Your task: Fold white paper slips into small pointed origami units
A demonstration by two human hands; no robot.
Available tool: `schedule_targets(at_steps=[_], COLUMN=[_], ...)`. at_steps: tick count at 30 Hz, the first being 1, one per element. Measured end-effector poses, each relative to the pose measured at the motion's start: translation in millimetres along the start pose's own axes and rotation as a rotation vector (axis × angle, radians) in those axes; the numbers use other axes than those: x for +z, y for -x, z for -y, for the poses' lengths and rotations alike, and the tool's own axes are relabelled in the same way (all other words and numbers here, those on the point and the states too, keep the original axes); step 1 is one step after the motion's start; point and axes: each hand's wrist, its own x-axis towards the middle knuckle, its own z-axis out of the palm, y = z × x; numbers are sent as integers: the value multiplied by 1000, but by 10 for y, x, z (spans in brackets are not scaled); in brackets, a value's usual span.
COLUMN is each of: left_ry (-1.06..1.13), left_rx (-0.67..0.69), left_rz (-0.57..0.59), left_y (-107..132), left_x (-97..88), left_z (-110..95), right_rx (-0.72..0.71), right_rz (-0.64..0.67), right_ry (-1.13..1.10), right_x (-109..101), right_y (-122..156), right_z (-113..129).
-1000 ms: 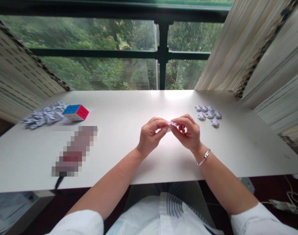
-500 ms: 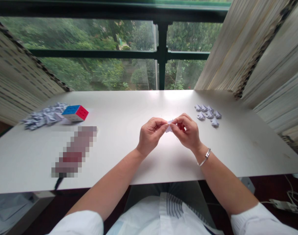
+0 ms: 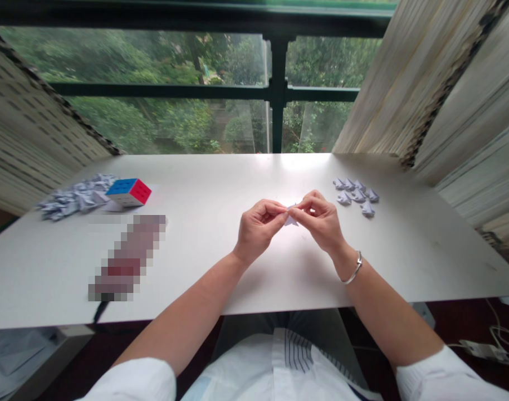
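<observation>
Between my fingertips, above the middle of the white table [image 3: 187, 267], is a small piece of folded white paper [image 3: 292, 220]. My left hand [image 3: 260, 227] pinches its left side with thumb and forefinger. From the right, my right hand [image 3: 319, 220] closes thumb and finger on the same paper, its thumb crossing near the left fingertips. Most of the paper is hidden behind the fingers; a pointed flap shows below them. Several small folded paper pieces [image 3: 358, 195] lie in a loose group beyond my right hand.
At the left back lies a heap of folded paper [image 3: 73, 199], beside a puzzle cube [image 3: 129, 192] with blue, red and white faces. Nearer stands a blurred-out long item [image 3: 127, 259] with a black strap. A window [image 3: 175, 122] and curtains [image 3: 375, 83] border the table.
My right hand has turned slightly, its thumb now flatter across the paper and its wrist a little further right. More of the pointed flap shows below. My left hand has hardly moved.
</observation>
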Motion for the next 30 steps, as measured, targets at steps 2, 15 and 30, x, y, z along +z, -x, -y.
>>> schedule_targets(at_steps=[2, 15, 30], left_ry=[4, 74, 135], left_rx=[-6, -113, -178], left_rz=[5, -104, -95], left_y=[-4, -28, -46], left_x=[1, 3, -19], left_z=[-1, 12, 65], right_rx=[57, 332, 210], right_rz=[6, -190, -8], right_ry=[-50, -304, -102], right_x=[-3, -83, -17], right_y=[-2, -85, -34], right_z=[-32, 63, 25])
